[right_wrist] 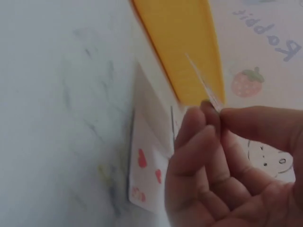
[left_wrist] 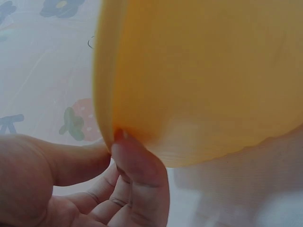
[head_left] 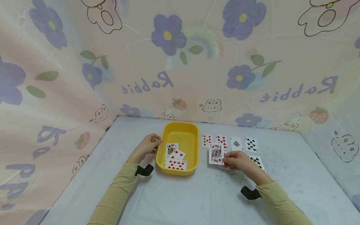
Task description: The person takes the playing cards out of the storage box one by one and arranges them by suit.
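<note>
My left hand (head_left: 147, 146) pinches the left rim of a yellow plastic tray (head_left: 196, 150) between thumb and index finger; the left wrist view shows the fingertips (left_wrist: 130, 151) right at its edge. Inside the tray lie a black-suit face card (head_left: 170, 149), a hearts card (head_left: 177, 155) and a diamonds card (head_left: 176, 165), overlapping. Right of the tray, my right hand (head_left: 239, 161) pinches a playing card (head_left: 216, 153) by its edge, a face card of diamonds. The right wrist view shows this card (right_wrist: 203, 81) edge-on, lifted above a hearts card (right_wrist: 144, 170) on the table.
Behind the right hand a row of face-up cards lies on the white tabletop (head_left: 180, 200): a diamonds card (head_left: 206, 140), a hearts card (head_left: 222, 141), an ace of spades (head_left: 236, 143) and a clubs card (head_left: 251, 145). Another clubs card (head_left: 257, 162) is partly hidden by the hand. Patterned cloth (head_left: 194, 78) rises behind.
</note>
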`<state>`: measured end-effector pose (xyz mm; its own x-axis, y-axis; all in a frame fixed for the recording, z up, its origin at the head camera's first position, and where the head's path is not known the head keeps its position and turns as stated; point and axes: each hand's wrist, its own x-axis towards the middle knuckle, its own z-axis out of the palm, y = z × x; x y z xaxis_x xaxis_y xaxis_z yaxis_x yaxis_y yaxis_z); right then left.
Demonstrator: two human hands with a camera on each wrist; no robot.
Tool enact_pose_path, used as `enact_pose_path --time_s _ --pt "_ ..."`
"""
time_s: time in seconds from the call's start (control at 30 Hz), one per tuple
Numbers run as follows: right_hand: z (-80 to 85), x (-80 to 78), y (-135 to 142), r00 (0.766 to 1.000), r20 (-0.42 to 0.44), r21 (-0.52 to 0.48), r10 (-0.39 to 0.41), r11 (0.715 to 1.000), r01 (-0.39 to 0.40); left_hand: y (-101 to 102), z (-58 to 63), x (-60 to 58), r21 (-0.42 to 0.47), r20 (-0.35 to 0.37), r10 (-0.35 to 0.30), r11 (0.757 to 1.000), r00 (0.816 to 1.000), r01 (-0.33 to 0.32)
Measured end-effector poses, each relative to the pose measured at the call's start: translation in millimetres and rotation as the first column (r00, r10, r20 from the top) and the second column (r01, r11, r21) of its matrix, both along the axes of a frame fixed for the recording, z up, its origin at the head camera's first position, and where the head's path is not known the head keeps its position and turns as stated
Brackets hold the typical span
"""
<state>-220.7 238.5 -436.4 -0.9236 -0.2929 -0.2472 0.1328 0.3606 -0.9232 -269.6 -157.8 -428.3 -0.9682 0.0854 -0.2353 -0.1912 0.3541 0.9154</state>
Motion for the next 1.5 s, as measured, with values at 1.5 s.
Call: enact_pose_path --time_s 1.5 --pt "-9.4 -2.4 -32.2 0.988 0.125 -0.033 0.090 0.996 -0.086 0.6 2.0 -0.3 0.007 0.009 0.002 1.000 1.000 -0.003"
